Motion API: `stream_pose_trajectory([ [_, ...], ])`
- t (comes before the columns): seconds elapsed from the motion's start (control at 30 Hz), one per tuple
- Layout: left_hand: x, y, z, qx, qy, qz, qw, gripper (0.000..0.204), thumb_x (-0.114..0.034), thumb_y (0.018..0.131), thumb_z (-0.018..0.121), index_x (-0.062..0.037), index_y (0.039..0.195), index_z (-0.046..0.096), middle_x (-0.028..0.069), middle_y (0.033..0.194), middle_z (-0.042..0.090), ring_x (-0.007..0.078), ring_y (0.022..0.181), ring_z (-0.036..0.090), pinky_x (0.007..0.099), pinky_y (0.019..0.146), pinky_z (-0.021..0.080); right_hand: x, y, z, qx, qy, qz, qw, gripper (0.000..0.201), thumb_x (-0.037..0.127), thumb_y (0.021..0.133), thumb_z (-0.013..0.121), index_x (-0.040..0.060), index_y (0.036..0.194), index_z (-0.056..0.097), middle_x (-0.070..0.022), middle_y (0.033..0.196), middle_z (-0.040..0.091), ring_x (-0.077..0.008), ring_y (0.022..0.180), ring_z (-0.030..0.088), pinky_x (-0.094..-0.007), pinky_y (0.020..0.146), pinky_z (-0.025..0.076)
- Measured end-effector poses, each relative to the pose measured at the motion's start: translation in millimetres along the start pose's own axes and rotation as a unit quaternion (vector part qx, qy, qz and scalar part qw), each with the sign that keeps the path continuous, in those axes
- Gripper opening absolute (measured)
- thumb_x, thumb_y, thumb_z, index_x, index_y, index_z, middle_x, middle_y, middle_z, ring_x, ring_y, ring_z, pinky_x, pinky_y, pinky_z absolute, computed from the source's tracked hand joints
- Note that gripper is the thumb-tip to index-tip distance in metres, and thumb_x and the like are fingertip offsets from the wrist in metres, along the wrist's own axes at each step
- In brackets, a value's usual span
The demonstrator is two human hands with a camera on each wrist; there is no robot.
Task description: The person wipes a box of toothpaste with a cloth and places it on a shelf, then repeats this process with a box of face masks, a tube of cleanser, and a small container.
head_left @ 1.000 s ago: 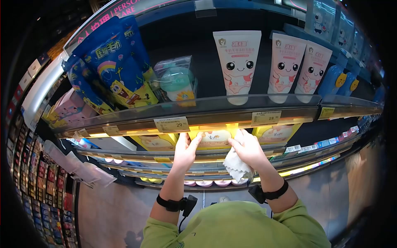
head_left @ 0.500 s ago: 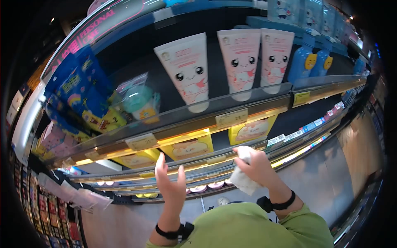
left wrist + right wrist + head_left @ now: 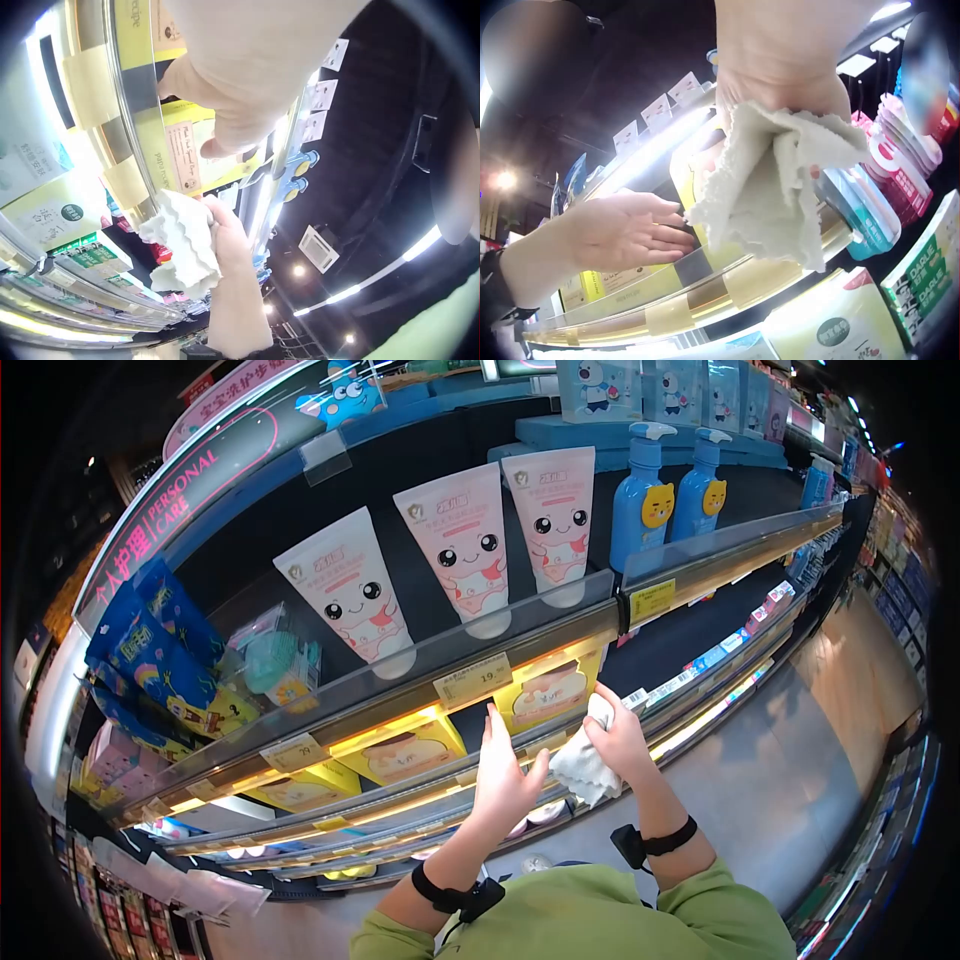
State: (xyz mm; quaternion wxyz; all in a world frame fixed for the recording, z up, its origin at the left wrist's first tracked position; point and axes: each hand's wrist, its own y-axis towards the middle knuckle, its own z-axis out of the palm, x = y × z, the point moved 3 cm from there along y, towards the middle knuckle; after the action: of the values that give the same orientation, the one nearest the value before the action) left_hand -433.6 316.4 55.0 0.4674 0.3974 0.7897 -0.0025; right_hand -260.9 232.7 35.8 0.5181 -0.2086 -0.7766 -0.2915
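Observation:
On the lit shelf below the tubes, a yellow box (image 3: 548,695) stands between my two hands. At its left side my left hand (image 3: 508,775) reaches up with straight fingers and thumb apart. My right hand (image 3: 622,745) is at the box's right side and grips a white cloth (image 3: 585,765) with a scalloped edge, which hangs below the fingers. Seen from the left wrist, the box (image 3: 180,142) has a pink label, and my left fingers reach to it. In the right wrist view the cloth (image 3: 769,195) hides much of the right fingers.
More yellow boxes (image 3: 400,753) stand to the left on the same shelf. Above, behind a clear guard strip (image 3: 480,628), are cartoon-face tubes (image 3: 460,545), blue pump bottles (image 3: 640,510) and blue pouches (image 3: 165,660). Price tags (image 3: 472,680) line the shelf edge.
Both hands drew back from the middle yellow box, then moved to either side of the right-hand one. The head view shifted rightward along the shelf. The cloth stays in the right hand.

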Motion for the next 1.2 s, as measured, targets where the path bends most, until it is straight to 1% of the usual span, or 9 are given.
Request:
stream_pose_trajectory([
  [0.3, -6, -6, -2, -0.003, 0.087, -0.012, 0.996, 0.089, -0.024, 0.081, 0.067, 0.0173, 0.139, 0.014, 0.0367, 0.133, 0.037, 0.0456, 0.124, 0.039, 0.0535, 0.107, 0.027, -4, 2, -1, -0.007, -0.022, -0.021, 1.0, 0.054, 0.01, 0.081, 0.061, -0.0027, 0.131, 0.047, -0.0244, 0.105, 0.065, -0.0327, 0.099, 0.065, -0.0356, 0.085, 0.048],
  [0.4, -5, -9, -7, 0.007, 0.041, -0.024, 0.999, 0.089, -0.023, 0.081, 0.069, 0.0168, 0.14, 0.014, 0.0364, 0.134, 0.038, 0.0436, 0.126, 0.04, 0.0423, 0.108, 0.03, 7, -2, -7, 0.007, -0.041, 0.014, 0.999, 0.055, 0.012, 0.081, 0.063, -0.0027, 0.131, 0.048, -0.0255, 0.102, 0.065, -0.0338, 0.096, 0.065, -0.0355, 0.083, 0.049],
  [0.53, -53, -25, -63, -0.076, 0.07, 0.141, 0.985, 0.049, -0.011, 0.073, 0.074, -0.0014, 0.118, 0.058, 0.0213, 0.121, 0.059, 0.032, 0.11, 0.058, 0.0406, 0.095, 0.044, 6, -9, -26, -0.043, -0.037, -0.004, 0.998, 0.045, 0.008, 0.082, 0.062, -0.0027, 0.125, 0.055, -0.02, 0.102, 0.067, -0.0218, 0.094, 0.065, -0.0326, 0.081, 0.049],
  [0.63, -88, -22, -133, -0.255, 0.194, 0.237, 0.917, 0.053, -0.007, 0.069, 0.076, -0.0009, 0.118, 0.057, 0.0141, 0.111, 0.062, 0.0295, 0.101, 0.058, 0.0372, 0.084, 0.047, 5, -15, -43, -0.08, -0.056, 0.016, 0.995, 0.038, 0.008, 0.081, 0.059, -0.0036, 0.117, 0.059, -0.0173, 0.103, 0.067, -0.0243, 0.094, 0.065, -0.0327, 0.084, 0.048],
  [0.7, -96, -6, -166, -0.347, 0.204, 0.22, 0.889, 0.065, -0.008, 0.068, 0.077, -0.0008, 0.126, 0.05, 0.0139, 0.113, 0.059, 0.0284, 0.1, 0.056, 0.0362, 0.082, 0.047, 1, -20, -49, -0.074, -0.048, 0.002, 0.996, 0.036, 0.008, 0.082, 0.059, -0.004, 0.116, 0.06, -0.015, 0.103, 0.067, -0.0211, 0.092, 0.064, -0.0308, 0.083, 0.048],
  [0.8, -105, 17, -184, -0.335, 0.169, 0.078, 0.923, 0.08, -0.013, 0.069, 0.08, -0.0005, 0.136, 0.039, 0.017, 0.121, 0.055, 0.027, 0.102, 0.054, 0.0354, 0.082, 0.047, 6, -29, -53, -0.072, 0.007, 0.001, 0.997, 0.035, 0.008, 0.084, 0.059, -0.004, 0.117, 0.06, -0.0127, 0.105, 0.066, -0.0179, 0.092, 0.062, -0.0292, 0.082, 0.047],
  [0.93, -107, 37, -181, -0.343, 0.208, 0.047, 0.915, 0.096, -0.025, 0.069, 0.082, 0.0026, 0.142, 0.026, 0.0166, 0.118, 0.059, 0.0265, 0.102, 0.054, 0.0368, 0.082, 0.047, 20, -37, -60, -0.062, 0.019, 0.014, 0.998, 0.031, 0.006, 0.086, 0.055, -0.0026, 0.116, 0.059, -0.0113, 0.113, 0.063, -0.0181, 0.106, 0.057, -0.0305, 0.094, 0.042],
  [1.03, -116, 50, -178, -0.307, 0.178, -0.039, 0.934, 0.097, -0.028, 0.068, 0.083, 0.0025, 0.141, 0.028, 0.0156, 0.111, 0.063, 0.0267, 0.1, 0.055, 0.037, 0.084, 0.046, 22, -40, -66, -0.081, 0.044, 0.005, 0.996, 0.031, 0.005, 0.086, 0.056, -0.0029, 0.116, 0.059, -0.0106, 0.11, 0.063, -0.0165, 0.101, 0.057, -0.0286, 0.09, 0.043],
  [1.2, -107, 62, -175, -0.305, 0.214, -0.025, 0.928, 0.083, -0.028, 0.068, 0.082, 0.0005, 0.133, 0.038, 0.0117, 0.097, 0.063, 0.025, 0.094, 0.054, 0.0369, 0.081, 0.044, 15, -45, -80, -0.097, 0.1, 0.012, 0.99, 0.033, 0.005, 0.086, 0.056, -0.002, 0.118, 0.057, -0.0119, 0.114, 0.062, -0.0165, 0.103, 0.057, -0.0292, 0.092, 0.043],
])
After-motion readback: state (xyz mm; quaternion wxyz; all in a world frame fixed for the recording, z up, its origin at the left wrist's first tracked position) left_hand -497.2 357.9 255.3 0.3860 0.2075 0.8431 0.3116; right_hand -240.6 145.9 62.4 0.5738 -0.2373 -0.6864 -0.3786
